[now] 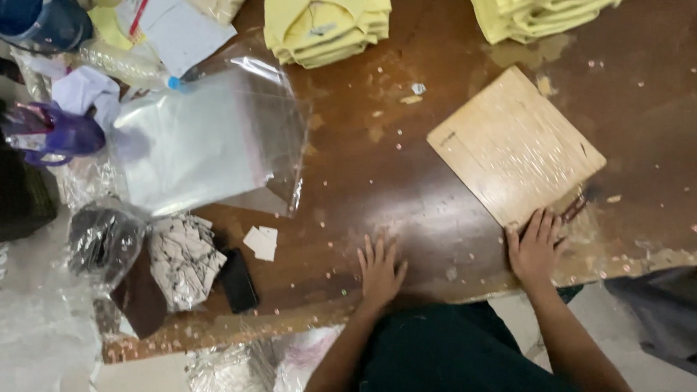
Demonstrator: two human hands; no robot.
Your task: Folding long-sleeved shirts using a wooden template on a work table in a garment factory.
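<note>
**Head view: both my palms down on the worn brown table**

My right hand [536,247] lies flat on the near corner of the pale wooden board [515,147], fingers spread and pressing down; it grips nothing, only steadies the board, which sits turned at an angle on the right side of the table [381,174], well within reach. My guess is the weight on that corner keeps the board from sliding on the slick top.

My left hand [380,269] rests open on bare table just left of the board, fingers fanned and pointing away from me, holding nothing. Both forearms run up from the near edge, wrists low, elbows back by my dark green clothing.

Farther off, two stacks of folded yellow garments [327,21] sit along the far side, near enough to pull in. To the left lies a pile of clear plastic bags [210,139], and beyond it a clutter of papers, a blue cup [34,8] and a purple tape dispenser [53,134].
</note>
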